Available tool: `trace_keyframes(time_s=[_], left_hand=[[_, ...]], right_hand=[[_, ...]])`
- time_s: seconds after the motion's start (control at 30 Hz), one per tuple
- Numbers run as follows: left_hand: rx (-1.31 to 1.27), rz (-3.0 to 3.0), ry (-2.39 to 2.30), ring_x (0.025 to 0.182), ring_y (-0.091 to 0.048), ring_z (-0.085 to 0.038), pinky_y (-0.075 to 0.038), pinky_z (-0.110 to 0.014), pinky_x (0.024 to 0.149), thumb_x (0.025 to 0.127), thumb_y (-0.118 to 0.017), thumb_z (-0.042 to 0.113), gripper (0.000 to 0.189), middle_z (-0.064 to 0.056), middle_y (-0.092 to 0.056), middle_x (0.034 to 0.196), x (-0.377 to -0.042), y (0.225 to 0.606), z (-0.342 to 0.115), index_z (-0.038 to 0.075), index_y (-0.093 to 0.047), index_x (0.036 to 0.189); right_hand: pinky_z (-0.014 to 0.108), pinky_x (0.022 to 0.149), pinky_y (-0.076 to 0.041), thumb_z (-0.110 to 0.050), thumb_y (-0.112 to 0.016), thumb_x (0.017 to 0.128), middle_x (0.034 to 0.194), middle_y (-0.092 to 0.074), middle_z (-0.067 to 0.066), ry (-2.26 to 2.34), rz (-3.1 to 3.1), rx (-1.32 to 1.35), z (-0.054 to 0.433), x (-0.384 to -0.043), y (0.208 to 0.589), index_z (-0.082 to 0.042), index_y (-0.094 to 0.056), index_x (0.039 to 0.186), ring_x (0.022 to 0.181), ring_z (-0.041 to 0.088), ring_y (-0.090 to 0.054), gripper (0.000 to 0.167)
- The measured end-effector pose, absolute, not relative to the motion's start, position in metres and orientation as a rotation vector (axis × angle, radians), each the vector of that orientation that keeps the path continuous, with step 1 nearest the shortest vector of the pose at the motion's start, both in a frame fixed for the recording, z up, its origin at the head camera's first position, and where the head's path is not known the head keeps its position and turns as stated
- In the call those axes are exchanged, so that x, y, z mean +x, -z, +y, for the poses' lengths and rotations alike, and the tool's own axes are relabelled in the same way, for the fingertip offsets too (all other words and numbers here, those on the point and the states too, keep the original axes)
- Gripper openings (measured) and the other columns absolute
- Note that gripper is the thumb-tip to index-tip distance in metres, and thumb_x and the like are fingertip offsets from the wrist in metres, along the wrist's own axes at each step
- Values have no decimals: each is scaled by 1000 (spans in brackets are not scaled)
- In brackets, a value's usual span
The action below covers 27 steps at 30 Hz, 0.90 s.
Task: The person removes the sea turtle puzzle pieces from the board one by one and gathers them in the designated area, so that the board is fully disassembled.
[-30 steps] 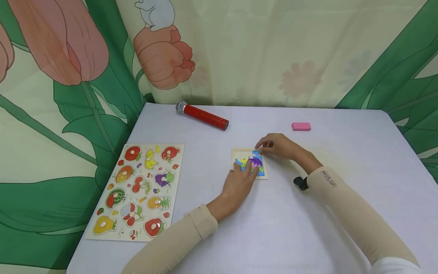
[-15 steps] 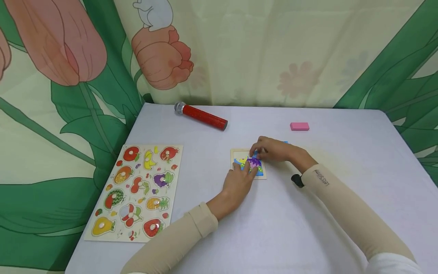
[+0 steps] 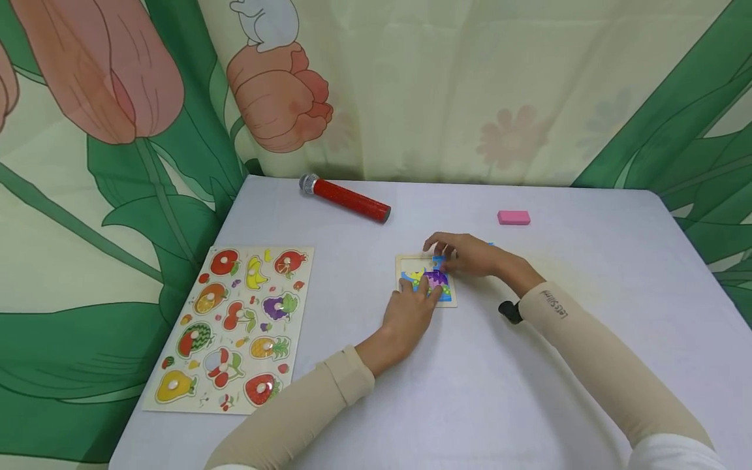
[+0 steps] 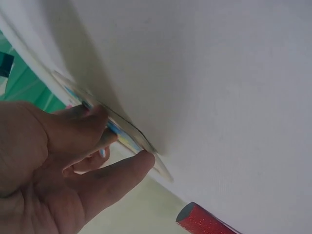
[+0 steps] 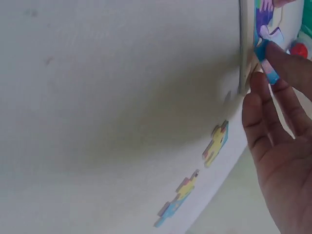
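A small square jigsaw puzzle in a wooden frame (image 3: 449, 304) lies on the table, with purple, yellow and blue pieces in its lower part and right side. My left hand (image 3: 408, 316) rests on it from the near side, fingers spread and fingertips on the pieces and frame. At the upper right corner, my right hand (image 3: 470, 253) pinches a blue and pink puzzle piece (image 5: 269, 72) between thumb and finger, seen in the right wrist view. That piece overlaps the frame's corner, its other fingers held away. Two loose pieces, one yellow (image 5: 216, 145) and one yellow-blue (image 5: 178, 199), lie beyond the right hand.
A fruit peg board (image 3: 188, 406) lies on the left of the white table. Toward the back are a red microphone (image 3: 352, 201) and a pink block (image 3: 514, 217). A black object (image 3: 510, 312) sits at the right wrist. A patterned curtain hangs behind the table.
My right hand has moved left, from the puzzle's right edge onto its upper right corner. A blue bit of a loose piece now shows behind it. The left hand has stayed in place.
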State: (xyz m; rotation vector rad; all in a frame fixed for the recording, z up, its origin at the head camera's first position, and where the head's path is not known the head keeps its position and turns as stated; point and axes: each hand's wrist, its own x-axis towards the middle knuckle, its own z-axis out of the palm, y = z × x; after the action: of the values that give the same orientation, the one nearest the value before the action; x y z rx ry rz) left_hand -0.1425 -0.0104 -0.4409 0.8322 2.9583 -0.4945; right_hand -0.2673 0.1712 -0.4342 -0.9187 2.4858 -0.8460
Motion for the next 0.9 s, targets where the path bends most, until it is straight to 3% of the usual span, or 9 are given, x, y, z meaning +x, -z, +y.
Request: trace_keyframes(time_s=[0.23,0.5,0.9], left_hand=[[809,2932,533,126,-59,-37,-60,-32,85,106,-58,19,54,-5,-48,156,-143,440,-8,28,-45,157],[807,2922,540,125,-61,-38,-61,-33,85,104,-61,16,56,-6,-48,156,-144,441,-8,27,-45,157],[810,2920,546,125,-61,-37,-61,-31,85,104,-62,17,57,-5,-48,156,-139,441,-7,27,-45,157]], right_hand=[[36,82,-56,-5,-72,96,109,-74,9,1015,2470,-664,188,-272,425,-4,-76,115,94,25,-65,19],[36,85,-58,-12,-70,98,120,-72,16,1027,2488,-280,237,-278,408,0,-73,124,93,24,-69,28],[36,80,-49,-14,-70,99,86,-74,3,945,2464,-4,289,-287,412,5,-67,130,78,20,-64,37]])
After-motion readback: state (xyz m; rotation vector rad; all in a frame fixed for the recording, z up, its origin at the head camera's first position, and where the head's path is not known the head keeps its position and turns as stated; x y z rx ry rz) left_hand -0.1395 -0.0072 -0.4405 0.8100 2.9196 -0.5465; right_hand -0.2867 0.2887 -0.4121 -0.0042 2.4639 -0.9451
